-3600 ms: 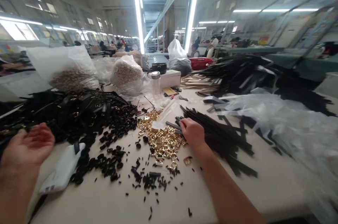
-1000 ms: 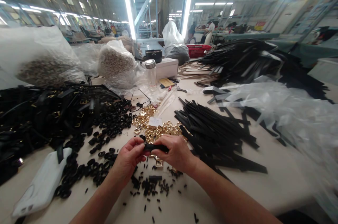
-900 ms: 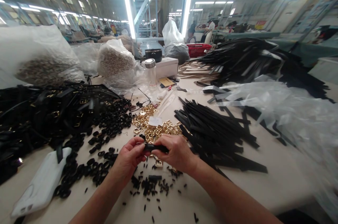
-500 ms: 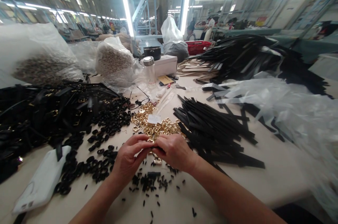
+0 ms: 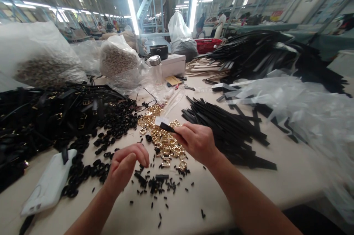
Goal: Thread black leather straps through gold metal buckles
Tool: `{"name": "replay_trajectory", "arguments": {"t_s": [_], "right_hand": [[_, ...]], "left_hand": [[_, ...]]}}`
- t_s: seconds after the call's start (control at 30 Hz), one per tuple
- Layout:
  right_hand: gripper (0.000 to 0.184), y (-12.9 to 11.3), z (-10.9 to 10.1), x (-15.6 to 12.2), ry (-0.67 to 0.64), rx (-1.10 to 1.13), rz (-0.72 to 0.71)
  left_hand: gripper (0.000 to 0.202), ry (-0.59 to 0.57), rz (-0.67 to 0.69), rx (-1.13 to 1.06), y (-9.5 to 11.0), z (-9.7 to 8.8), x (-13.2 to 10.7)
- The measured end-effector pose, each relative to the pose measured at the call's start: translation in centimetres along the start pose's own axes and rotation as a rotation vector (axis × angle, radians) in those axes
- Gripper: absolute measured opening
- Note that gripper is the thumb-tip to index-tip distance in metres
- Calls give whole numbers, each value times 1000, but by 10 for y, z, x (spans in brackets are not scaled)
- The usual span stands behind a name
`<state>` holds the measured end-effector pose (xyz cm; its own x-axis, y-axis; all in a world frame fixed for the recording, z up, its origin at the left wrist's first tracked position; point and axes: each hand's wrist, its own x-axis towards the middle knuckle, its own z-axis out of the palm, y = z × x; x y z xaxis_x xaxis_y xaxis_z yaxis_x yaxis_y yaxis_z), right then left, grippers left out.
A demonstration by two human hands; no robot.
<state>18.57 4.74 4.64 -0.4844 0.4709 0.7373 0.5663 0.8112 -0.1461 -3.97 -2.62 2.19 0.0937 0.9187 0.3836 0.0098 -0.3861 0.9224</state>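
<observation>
My right hand [image 5: 195, 141] is closed on the end of a black strap [image 5: 167, 128], which points up and left above a pile of gold-coloured buckles [image 5: 167, 146]. To the left, my left hand [image 5: 125, 165] hovers apart from it, fingers loosely bent downward and thumb away from the fingertips; I see nothing in it. Small black pieces [image 5: 157, 187] lie scattered on the table just below and between the hands. Black loops [image 5: 96, 170] are heaped beside my left hand. A bundle of black straps [image 5: 221, 128] lies beyond my right hand.
A white power bank [image 5: 49, 183] rests at the left, below a heap of buckled black straps [image 5: 55, 113]. Behind are eyeglasses [image 5: 146, 106], a glass bottle [image 5: 156, 69], a white box [image 5: 173, 66] and filled plastic bags [image 5: 118, 58]. Clear plastic sheeting [image 5: 304, 106] covers the right side.
My hands were together over the buckles and have parted. The left moved left and down without the strap; the right moved right and up, with the strap now showing.
</observation>
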Motion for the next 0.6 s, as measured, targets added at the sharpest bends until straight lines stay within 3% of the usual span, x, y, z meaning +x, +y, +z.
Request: {"name": "replay_trajectory", "arguments": {"t_s": [0.07, 0.17, 0.23, 0.33, 0.6], "right_hand": [[25, 2, -4, 1, 25, -1, -4], [29, -5, 3, -1, -68, 37, -80], [35, -12, 12, -4, -155, 43, -141], [39, -18, 23, -7, -217, 39, -163], [26, -19, 29, -9, -211, 66, -151]], "left_hand": [[39, -43, -183, -102, -6, 0, 0], [28, 87, -411, -118, -16, 3, 3], [25, 131, -488, -107, -20, 5, 5], [22, 138, -536, -103, -22, 7, 7], [20, 138, -546, -218, -27, 16, 4]]}}
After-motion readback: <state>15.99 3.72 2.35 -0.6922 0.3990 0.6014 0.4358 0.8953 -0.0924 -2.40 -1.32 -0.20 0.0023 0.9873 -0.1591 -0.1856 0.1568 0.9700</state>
